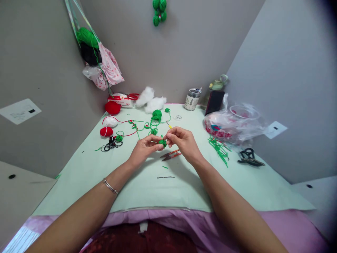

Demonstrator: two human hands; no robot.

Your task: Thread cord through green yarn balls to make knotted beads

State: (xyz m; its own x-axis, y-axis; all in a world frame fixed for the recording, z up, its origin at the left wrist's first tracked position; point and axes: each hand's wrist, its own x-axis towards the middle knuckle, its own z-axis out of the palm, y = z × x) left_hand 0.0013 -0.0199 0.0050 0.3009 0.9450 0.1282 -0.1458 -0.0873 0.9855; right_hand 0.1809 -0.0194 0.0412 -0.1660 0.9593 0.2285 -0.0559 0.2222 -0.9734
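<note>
Silver bangle (111, 187) on left wrist (128, 167), dark red clothing (142, 242)

We are seeing soft, even light falling over the desk (147, 196), while the right wall (273, 63) is showing brighter than the left wall (47, 66). Beside the right forearm (234, 202), we are noticing a faint, soft-edged shadow spreading toward the desk's front edge. Near the right edge, the plastic bag (229, 124) is catching pale glints. We are getting wide-lens stretching in that forearm, and dark blur is covering our view's upper right corner.
</note>
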